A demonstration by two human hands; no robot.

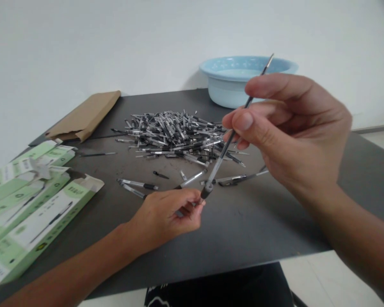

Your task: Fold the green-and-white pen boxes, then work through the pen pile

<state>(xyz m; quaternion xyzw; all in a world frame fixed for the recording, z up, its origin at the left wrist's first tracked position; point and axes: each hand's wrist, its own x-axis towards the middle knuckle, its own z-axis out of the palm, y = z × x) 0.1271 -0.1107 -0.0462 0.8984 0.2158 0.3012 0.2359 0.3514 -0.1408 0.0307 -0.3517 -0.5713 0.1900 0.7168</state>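
Note:
My right hand (294, 123) is raised at the right, pinching a slim pen refill (224, 150) between thumb and fingers. The refill slants, with its metal tip up in front of the basin and its clear end down. Low in the middle, my left hand (169, 213) is closed on a pen barrel (206, 191); only its dark grip end shows, the rest hidden by the fingers. The refill's lower end meets that barrel end; how far it sits inside I cannot tell. Just beyond my hands lie several loose pens (137, 184) and a small black pen cap (161, 175).
A large heap of pen parts (173, 132) covers the middle of the dark table (243, 226). Behind it at the right stands a light blue basin (227, 89). Green and white pen boxes (48, 221) lie at the left, with a brown cardboard packet (86, 113) behind them.

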